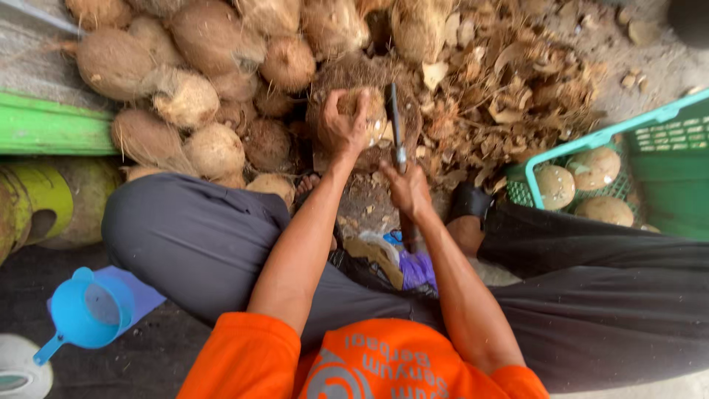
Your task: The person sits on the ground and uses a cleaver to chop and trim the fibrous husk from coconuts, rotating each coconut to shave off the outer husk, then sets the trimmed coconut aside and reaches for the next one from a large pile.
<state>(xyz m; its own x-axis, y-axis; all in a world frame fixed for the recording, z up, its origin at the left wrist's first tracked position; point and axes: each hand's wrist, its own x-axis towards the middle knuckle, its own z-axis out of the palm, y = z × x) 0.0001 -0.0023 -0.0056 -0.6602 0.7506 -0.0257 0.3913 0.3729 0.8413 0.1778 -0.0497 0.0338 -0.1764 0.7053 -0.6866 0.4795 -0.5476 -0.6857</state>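
The left hand (343, 125) clamps a hard, heavy, round coconut (362, 111) on the husk-strewn ground, best gripped over its rough fibrous top, while the right hand (406, 188) grips an upright knife (395, 125).

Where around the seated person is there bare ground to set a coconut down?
Bare dark floor lies left of the knee, between the blue scoop and the yellow drum. Sandy ground shows top right, beyond the husk scraps. Crowded: the coconut pile, the spot around both hands, and the green crate.
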